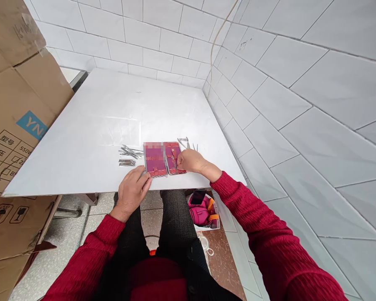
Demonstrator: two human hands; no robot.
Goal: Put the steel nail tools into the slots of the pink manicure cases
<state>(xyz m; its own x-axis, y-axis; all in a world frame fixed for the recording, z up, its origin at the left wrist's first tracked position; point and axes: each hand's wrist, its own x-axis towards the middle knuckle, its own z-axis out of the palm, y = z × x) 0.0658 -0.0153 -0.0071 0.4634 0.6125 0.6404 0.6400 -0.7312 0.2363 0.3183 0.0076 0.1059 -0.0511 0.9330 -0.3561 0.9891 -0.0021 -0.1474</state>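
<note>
Right hand [189, 161] apparently on case [154, 166]

On the surface [113, 92], near its front edge, lies an open case [156, 166], with tools [131, 151] to its left and nail clippers [127, 162] just before them. Left stands a box [21, 96]; below, at right, a container [218, 223] holds a phone [198, 197].

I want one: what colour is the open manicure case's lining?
The manicure case's lining is purple, with red trim; the head view shows it best.
</note>
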